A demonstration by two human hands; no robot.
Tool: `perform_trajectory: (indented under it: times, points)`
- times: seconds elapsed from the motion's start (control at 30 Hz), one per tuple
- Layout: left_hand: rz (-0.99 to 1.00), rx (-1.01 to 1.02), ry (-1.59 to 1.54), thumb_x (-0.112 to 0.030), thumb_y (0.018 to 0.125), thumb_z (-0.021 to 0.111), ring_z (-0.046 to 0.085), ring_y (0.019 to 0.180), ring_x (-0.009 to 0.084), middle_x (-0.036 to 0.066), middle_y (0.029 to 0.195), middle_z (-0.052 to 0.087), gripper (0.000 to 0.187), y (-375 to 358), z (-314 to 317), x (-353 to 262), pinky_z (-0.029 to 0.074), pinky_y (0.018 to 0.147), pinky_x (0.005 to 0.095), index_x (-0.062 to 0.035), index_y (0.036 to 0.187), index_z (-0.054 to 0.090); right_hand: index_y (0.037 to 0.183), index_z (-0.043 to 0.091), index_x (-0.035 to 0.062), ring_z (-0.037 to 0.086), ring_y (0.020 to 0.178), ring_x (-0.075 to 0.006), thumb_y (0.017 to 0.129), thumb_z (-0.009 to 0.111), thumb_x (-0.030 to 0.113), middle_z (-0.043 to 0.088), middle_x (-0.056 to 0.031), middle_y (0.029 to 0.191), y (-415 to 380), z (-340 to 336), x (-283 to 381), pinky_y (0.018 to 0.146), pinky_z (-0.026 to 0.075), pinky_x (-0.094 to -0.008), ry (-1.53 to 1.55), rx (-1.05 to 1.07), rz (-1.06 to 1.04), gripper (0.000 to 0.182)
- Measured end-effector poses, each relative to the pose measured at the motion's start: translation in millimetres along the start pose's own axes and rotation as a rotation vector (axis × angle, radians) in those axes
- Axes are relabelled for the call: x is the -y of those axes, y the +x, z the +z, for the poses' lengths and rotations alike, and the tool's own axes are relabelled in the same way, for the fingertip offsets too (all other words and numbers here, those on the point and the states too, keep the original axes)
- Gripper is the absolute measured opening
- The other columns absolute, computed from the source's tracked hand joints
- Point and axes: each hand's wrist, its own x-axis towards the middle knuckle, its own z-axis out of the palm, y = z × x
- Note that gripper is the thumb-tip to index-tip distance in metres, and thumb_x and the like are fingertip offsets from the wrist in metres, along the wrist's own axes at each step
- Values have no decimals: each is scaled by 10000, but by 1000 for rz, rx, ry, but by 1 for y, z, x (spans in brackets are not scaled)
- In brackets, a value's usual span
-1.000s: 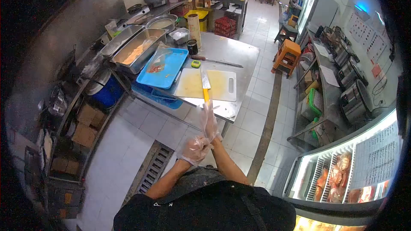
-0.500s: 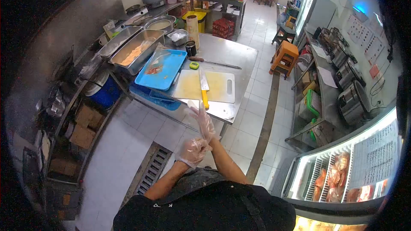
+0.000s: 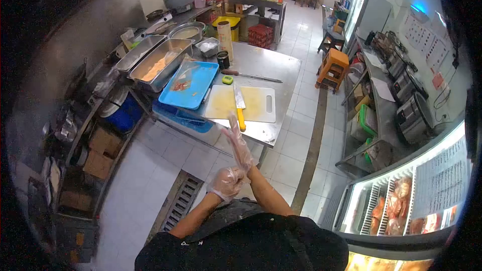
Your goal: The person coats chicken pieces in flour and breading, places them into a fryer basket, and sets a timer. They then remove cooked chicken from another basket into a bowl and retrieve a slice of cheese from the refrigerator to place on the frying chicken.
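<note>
Both my hands wear clear plastic gloves, in front of my body below the table's near edge. My left hand (image 3: 227,182) is closed at my right wrist, gripping the cuff of the plastic glove (image 3: 243,156) there. My right hand (image 3: 238,143) points up toward the table with its fingers stretched out, holding nothing. Just beyond its fingertips lies a yellow-handled knife (image 3: 240,109), its blade across a white cutting board (image 3: 260,104). Left of the board is a blue tray (image 3: 198,84) with a plastic bag and reddish scraps on it.
On the steel table (image 3: 271,60) are a sharpening rod (image 3: 256,77), a small green device (image 3: 227,80) and a dark jar (image 3: 223,60). Metal pans (image 3: 161,68) stand to the left. An orange stool (image 3: 332,69) and a lit display fridge (image 3: 386,206) are on the right. Another person stands far back.
My right hand's fingers have tilted slightly left and come a little closer together. My left hand stays at the right wrist. The table items have not moved.
</note>
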Motion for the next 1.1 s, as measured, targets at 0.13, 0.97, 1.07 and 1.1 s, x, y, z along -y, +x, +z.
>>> perform_trajectory:
  times: [0.13, 0.97, 1.07, 1.1]
  points:
    - [39, -53, 22, -97, 673, 590, 535, 631, 320, 135, 701, 536, 90, 3, 0, -5, 430, 552, 373, -43, 715, 531, 1375, 132, 28, 228, 1283, -201, 942, 310, 252, 193, -104, 1417, 4, 5, -25, 1052, 131, -272, 281, -61, -167, 519]
    - [-99, 102, -162, -192, 758, 647, 565, 646, 215, 88, 729, 562, 143, -4, 8, 0, 450, 603, 316, -65, 744, 582, 1383, -1, 41, -14, 1337, -250, 942, 314, 262, -16, -138, 1451, -13, -7, -9, 1065, 46, -325, -108, -116, -101, 585]
    - [-88, 89, -82, -183, 754, 649, 559, 643, 213, 91, 721, 558, 141, -3, 6, -5, 449, 607, 314, -62, 744, 579, 1385, 22, 41, -5, 1337, -249, 943, 302, 282, -31, -139, 1450, -9, -4, -14, 1064, 44, -324, -115, -154, -213, 576]
    - [-82, 60, -138, -183, 746, 645, 545, 622, 259, 110, 709, 551, 154, -2, 6, -6, 436, 579, 341, -55, 725, 562, 1385, 22, 41, -5, 1337, -249, 943, 302, 282, -31, -139, 1450, -9, -4, -8, 1064, 44, -324, -114, -153, -214, 576]
